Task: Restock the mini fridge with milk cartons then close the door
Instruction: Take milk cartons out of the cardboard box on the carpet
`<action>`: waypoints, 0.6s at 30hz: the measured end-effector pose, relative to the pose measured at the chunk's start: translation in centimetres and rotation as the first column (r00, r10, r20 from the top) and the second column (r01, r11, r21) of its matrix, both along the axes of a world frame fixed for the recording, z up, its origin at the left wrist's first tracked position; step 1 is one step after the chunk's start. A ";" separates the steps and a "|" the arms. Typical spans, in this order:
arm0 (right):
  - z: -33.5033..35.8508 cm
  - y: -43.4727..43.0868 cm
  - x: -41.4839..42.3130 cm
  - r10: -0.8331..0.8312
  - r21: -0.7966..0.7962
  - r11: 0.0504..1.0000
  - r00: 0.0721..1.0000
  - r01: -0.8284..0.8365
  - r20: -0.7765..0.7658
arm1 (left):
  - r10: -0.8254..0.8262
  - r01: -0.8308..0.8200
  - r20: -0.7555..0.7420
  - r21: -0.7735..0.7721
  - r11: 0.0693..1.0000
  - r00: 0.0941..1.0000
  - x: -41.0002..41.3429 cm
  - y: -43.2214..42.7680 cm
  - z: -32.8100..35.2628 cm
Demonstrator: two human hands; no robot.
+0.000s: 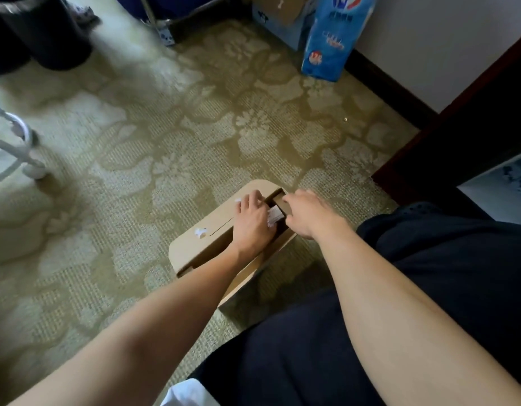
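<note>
Item: milk carton (274,215), only a pale top showing, low in the slot of the cardboard box (208,244) on the carpet (136,171). Its long axis we cannot tell; the box itself runs from near-left to far-right. Our left hand (252,224) lies over the opening, fingers bent down beside the carton; whether they pinch it we cannot tell. Our right hand (307,215) curls on the far flap (281,202), just right of the carton. Both are close; the left seems nearer. The fridge is out of view.
</note>
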State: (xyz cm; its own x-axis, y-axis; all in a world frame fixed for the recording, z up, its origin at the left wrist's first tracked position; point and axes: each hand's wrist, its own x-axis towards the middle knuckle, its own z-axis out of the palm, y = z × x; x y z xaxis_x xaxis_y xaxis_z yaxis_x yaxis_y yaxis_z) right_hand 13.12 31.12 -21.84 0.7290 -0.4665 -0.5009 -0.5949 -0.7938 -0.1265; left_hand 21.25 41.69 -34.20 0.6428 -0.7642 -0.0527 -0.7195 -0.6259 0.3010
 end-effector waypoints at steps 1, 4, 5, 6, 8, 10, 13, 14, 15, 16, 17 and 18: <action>0.2 0.0 -0.1 0.003 -0.001 1.000 1.000 -0.003 0.004 | -0.010 0.010 0.000 0.014 1.000 1.000 0.1 0.0 0.0; 0.5 0.1 -0.6 0.016 -0.005 1.000 1.000 -0.016 0.017 | -0.044 0.044 -0.038 -0.002 0.999 0.998 0.7 0.5 0.8; 0.6 0.1 -0.8 0.019 -0.004 1.000 0.999 -0.019 0.026 | -0.061 0.060 -0.071 -0.008 0.998 0.996 1.1 0.8 1.4; 0.8 0.1 -0.8 0.023 0.001 1.000 0.999 -0.023 0.037 | -0.080 0.079 -0.107 -0.021 0.997 0.991 1.4 1.1 2.3; 1.2 0.2 -0.9 0.045 0.017 0.999 0.997 -0.046 0.063 | -0.104 0.088 -0.215 -0.085 0.992 0.971 1.8 1.9 4.3; 1.8 0.4 -0.9 0.067 0.034 0.997 0.993 -0.071 0.093 | -0.125 0.063 -0.348 -0.186 0.981 0.929 1.8 2.5 6.6; 2.6 0.9 -1.0 0.062 0.046 0.997 0.987 -0.069 0.150 | -0.174 0.065 -0.417 -0.262 0.963 0.892 1.7 3.0 9.1; 2.9 1.0 -1.1 0.059 0.046 0.997 0.984 -0.067 0.169 | -0.172 0.052 -0.426 -0.277 0.959 0.888 1.6 3.1 9.8; 3.3 1.0 -1.2 0.061 0.046 0.996 0.981 -0.071 0.184 | -0.161 0.027 -0.449 -0.290 0.957 0.879 1.6 3.2 10.3; 3.8 0.9 -1.3 0.067 0.047 0.996 0.979 -0.077 0.190 | -0.154 -0.002 -0.478 -0.309 0.951 0.865 1.6 3.2 10.7; 4.3 0.8 -1.4 0.068 0.052 0.995 0.978 -0.080 0.195 | -0.150 -0.024 -0.500 -0.324 0.946 0.853 1.7 3.2 10.7; 4.9 0.7 -1.7 0.063 0.059 0.995 0.977 -0.076 0.204 | -0.166 -0.024 -0.520 -0.340 0.940 0.838 1.5 3.3 11.2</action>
